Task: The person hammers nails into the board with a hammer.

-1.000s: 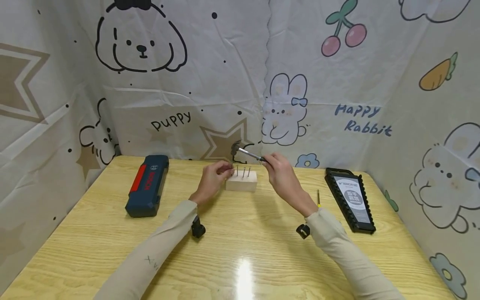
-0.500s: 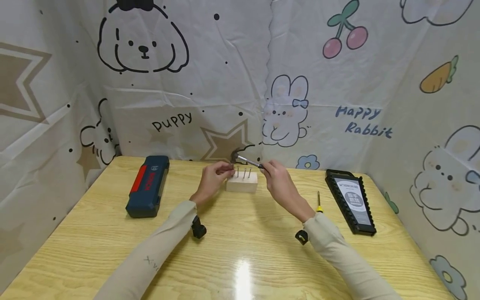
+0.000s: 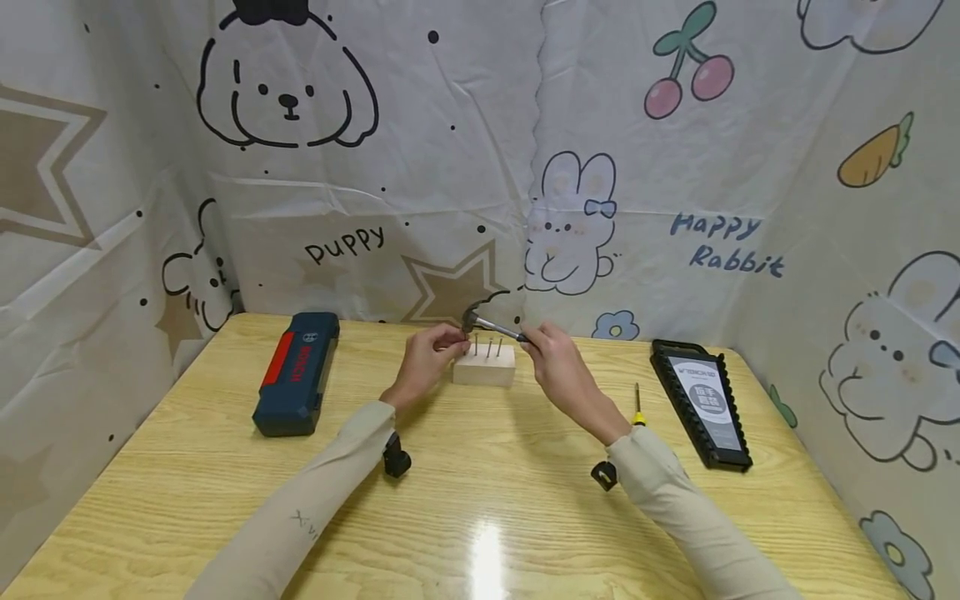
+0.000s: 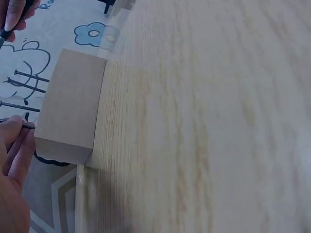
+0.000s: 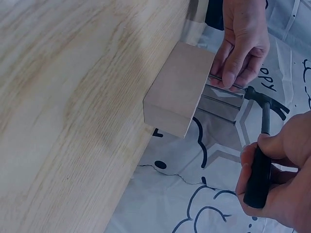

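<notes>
A pale wooden block (image 3: 483,371) lies near the table's back edge, with several nails (image 5: 221,108) standing in its top. At the block's left end my left hand (image 3: 427,362) pinches one nail (image 5: 235,86) between thumb and fingers, its tip at the wood. My right hand (image 3: 558,367) grips the black handle of a claw hammer (image 5: 257,174). In the right wrist view the hammer's head is at the top of the pinched nail, touching or very close. The left wrist view shows the block's side (image 4: 73,102) and the nails, while the hammer head is out of that frame.
A blue and red Bosch case (image 3: 296,375) lies on the left of the table (image 3: 420,517). To the right are a yellow-handled screwdriver (image 3: 637,404), partly behind the right sleeve, and a black wrench rack (image 3: 701,404). A printed cloth (image 3: 450,167) hangs behind.
The hammer head has come down from above the block to the head of the pinched nail, the right hand lowering slightly. My left hand stays on the nail.
</notes>
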The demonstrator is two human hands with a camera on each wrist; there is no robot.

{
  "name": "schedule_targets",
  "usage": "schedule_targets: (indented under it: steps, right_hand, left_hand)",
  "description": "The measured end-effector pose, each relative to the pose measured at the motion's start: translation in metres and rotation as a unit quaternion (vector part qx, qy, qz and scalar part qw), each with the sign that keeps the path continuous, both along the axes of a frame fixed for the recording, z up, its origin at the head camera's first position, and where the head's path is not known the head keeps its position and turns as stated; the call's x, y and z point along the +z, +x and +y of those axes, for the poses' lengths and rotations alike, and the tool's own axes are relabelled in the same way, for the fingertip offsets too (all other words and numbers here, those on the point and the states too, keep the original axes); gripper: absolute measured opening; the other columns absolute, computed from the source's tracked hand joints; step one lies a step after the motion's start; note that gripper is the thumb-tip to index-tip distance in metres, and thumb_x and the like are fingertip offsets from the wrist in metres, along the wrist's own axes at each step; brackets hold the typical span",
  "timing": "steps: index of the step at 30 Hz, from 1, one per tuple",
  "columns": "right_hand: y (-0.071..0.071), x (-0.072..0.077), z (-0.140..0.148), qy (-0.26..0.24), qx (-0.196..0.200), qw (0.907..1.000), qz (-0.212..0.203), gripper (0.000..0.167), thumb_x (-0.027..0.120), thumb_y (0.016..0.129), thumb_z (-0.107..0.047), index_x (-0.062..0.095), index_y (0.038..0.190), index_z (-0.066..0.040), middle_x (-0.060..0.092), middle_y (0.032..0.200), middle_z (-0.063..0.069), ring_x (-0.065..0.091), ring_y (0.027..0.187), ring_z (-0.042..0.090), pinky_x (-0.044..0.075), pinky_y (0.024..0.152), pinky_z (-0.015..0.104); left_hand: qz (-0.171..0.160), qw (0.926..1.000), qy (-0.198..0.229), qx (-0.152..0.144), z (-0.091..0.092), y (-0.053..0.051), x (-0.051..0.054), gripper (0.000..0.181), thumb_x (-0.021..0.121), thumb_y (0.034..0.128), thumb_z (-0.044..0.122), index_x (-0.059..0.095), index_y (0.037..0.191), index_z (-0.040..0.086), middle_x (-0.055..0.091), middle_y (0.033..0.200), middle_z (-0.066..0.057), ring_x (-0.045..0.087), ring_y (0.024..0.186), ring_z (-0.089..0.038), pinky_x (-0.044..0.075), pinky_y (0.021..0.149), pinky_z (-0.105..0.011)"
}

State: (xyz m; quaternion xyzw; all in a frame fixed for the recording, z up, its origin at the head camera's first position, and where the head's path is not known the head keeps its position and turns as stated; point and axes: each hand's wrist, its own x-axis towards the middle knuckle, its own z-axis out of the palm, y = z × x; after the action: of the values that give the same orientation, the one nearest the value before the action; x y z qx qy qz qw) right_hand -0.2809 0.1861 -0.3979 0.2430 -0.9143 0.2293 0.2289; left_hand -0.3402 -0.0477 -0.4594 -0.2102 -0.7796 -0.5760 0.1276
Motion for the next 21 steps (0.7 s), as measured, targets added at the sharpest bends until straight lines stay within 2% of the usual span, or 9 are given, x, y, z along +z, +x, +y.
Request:
schedule_targets:
  steps: [5,12,21]
  right_hand:
    - [0.000,0.000,-0.001,-0.004,0.002,1.0000,0.002,0.012,0.063,0.104,-0.002,0.073,0.110,0.003,0.062,0.091,0.013,0.055,0.077,0.022,0.049,0.063,0.032]
    - [0.000,0.002,0.000,-0.003,0.005,1.0000,0.001,0.016,0.062,0.104,-0.002,0.073,0.114,0.004,0.063,0.092,0.014,0.057,0.077,0.023,0.051,0.063,0.034]
    - [0.000,0.016,0.005,-0.012,0.010,0.9999,0.002,0.016,0.062,0.105,-0.003,0.073,0.114,0.005,0.065,0.095,0.016,0.059,0.078,0.024,0.052,0.065,0.035]
  left_hand:
    - [0.016,0.9998,-0.006,0.006,0.000,0.000,-0.002,0.011,0.077,0.0932,0.001,0.076,0.103,-0.002,0.079,0.103,-0.018,0.076,0.092,-0.031,0.063,0.084,-0.032]
    - [0.016,0.9998,-0.010,0.003,0.000,-0.002,-0.002,0.011,0.076,0.0948,0.003,0.075,0.104,-0.003,0.079,0.104,-0.017,0.076,0.094,-0.031,0.063,0.086,-0.037]
    - [0.019,0.9997,-0.014,0.002,0.001,-0.003,-0.004,0.012,0.075,0.0954,0.002,0.074,0.107,-0.003,0.078,0.107,-0.017,0.076,0.096,-0.031,0.063,0.088,-0.038]
